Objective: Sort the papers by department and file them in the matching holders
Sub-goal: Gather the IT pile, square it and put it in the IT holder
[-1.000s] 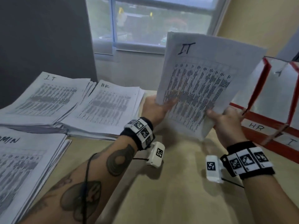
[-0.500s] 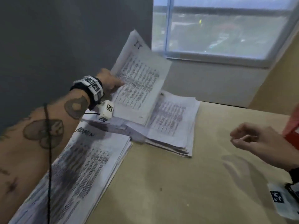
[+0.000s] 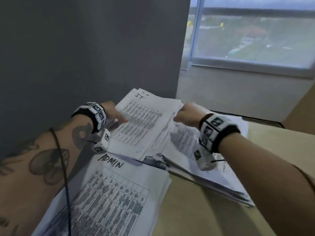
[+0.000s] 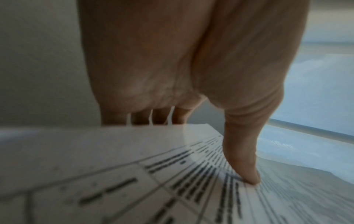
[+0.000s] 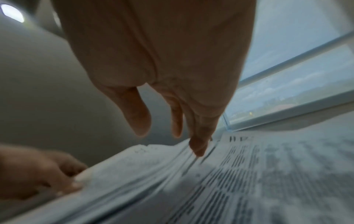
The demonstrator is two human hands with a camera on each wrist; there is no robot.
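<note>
The IT pile (image 3: 143, 123) lies at the table's far left, its top sheet marked "IT". My left hand (image 3: 115, 114) holds the pile's left edge: the thumb (image 4: 243, 166) presses on the printed sheet (image 4: 134, 174) and the fingers (image 4: 161, 116) curl behind the edge. My right hand (image 3: 185, 114) is at the pile's right edge, fingers hanging fairly straight, one fingertip (image 5: 199, 148) touching the stacked sheet edges (image 5: 172, 163). The left hand (image 5: 38, 171) also shows in the right wrist view. No holder is in view.
The ADMIN pile (image 3: 110, 193) lies nearest me on the left. Another pile (image 3: 185, 142) sits under my right wrist, partly tucked beneath the IT pile. Tan table (image 3: 213, 210) shows at the right. A grey wall (image 3: 85, 48) and a window (image 3: 255, 31) stand behind.
The IT sheet, held upright in both hands a second ago, went left in the left hand and now lies on the IT pile. The right hand came across to the pile's right edge.
</note>
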